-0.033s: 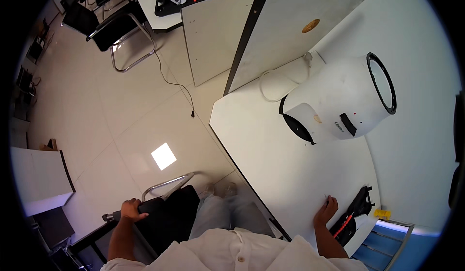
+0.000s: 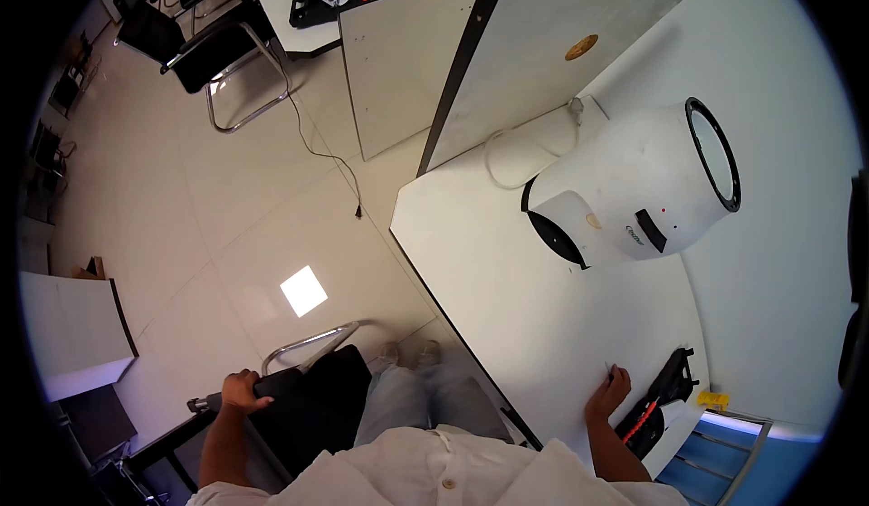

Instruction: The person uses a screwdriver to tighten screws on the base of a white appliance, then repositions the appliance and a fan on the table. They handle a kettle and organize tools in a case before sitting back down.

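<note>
On the left, my left hand [image 2: 243, 390] is closed over the black armrest [image 2: 279, 383] of a chair with a bent metal tube frame. My right hand [image 2: 609, 394] rests on the white desk [image 2: 525, 343] with its fingers pinched around a small thin grey thing [image 2: 608, 367], too small to name. Just right of that hand lies a black case [image 2: 672, 381] with a red strip and something whitish on it. Farther back on the desk stands a large white rounded appliance [image 2: 625, 176] with a black-ringed round opening and a dark front recess.
A pale partition panel [image 2: 552, 44] rises at the desk's back. Beside the appliance a white cable [image 2: 507, 185] curls. A black plug cord [image 2: 358, 203] trails over the tiled floor toward another black chair [image 2: 217, 53]. A white cabinet [image 2: 72, 325] stands at far left.
</note>
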`<state>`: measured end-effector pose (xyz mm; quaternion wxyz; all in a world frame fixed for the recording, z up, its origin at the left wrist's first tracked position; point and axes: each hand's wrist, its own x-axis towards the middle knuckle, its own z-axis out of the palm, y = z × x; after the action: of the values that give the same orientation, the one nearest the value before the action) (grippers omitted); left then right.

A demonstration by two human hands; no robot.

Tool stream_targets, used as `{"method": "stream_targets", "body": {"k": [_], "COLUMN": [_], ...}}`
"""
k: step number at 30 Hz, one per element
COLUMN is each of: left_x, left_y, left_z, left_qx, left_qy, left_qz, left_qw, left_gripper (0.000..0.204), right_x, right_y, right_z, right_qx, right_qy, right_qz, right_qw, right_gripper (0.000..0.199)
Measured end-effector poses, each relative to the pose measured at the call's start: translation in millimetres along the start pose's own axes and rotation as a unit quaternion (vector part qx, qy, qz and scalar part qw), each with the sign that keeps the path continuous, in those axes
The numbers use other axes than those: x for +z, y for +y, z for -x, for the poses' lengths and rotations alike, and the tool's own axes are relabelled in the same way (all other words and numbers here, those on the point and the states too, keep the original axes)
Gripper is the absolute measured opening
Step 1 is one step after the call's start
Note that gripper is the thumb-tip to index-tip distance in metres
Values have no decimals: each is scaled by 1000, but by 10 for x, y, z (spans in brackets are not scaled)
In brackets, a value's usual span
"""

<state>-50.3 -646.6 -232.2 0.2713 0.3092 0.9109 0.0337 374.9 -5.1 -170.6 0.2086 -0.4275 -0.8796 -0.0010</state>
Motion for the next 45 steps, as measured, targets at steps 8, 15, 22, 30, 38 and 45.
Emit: {"method": "stream_targets", "body": {"k": [8, 15, 22, 30, 38, 45], "left_x": [228, 344, 2460, 2941, 2957, 3262], "left_y": [-436, -12, 1206, 2375, 2321, 2170], "left_z": [232, 467, 653, 287, 299, 276], "left_qx": [19, -62, -529, -503, -511, -485], "left_qy": [116, 251, 311, 90, 113, 189], "left_qz": [1, -101, 31, 200, 129, 52], "left_qw": [993, 961, 789, 836, 842, 853], "left_gripper": [79, 79, 82, 117, 117, 98], "right_x": [-27, 44, 4, 128, 136, 157], "right_y": [-37, 155, 129, 77, 150, 366], "right_z": [-49, 68, 86, 50, 88, 173], "right_qx": [-26, 11, -14, 39, -33, -35], "right_qy": [-1, 4, 25, 44, 46, 50], "right_qz": [14, -39, -93, -72, -50, -83], "right_qw": [1000, 999, 995, 996, 997, 995], "right_gripper": [31, 20, 23, 22, 21, 24]}}
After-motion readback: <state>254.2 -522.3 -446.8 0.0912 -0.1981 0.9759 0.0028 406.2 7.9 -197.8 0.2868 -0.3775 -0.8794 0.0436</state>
